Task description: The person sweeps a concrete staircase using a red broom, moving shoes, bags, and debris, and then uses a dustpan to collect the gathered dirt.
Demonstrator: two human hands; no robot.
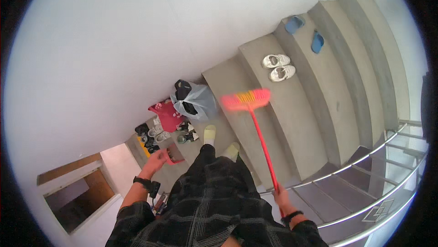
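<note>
My right hand (283,199) is closed around the red handle (263,141) of a broom. The broom's pink head (246,99), with a yellow band of bristles in its middle, is in the air over the stairs and slightly blurred. At the left, my left hand (157,159) holds a red dustpan (176,154) by its near end. Some dark bits seem to lie in the pan, too small to name. Between my hands are my feet in pale yellow-green slippers (209,132), standing on the grey steps.
White sneakers (279,67) and blue slip-on sandals (317,41) sit on grey stairs (328,69) curving up rightward. By the wall (102,59) are a clear plastic bag (203,100), a red bag (167,115) and several shoes (157,132). A metal railing (362,202) bounds the lower right.
</note>
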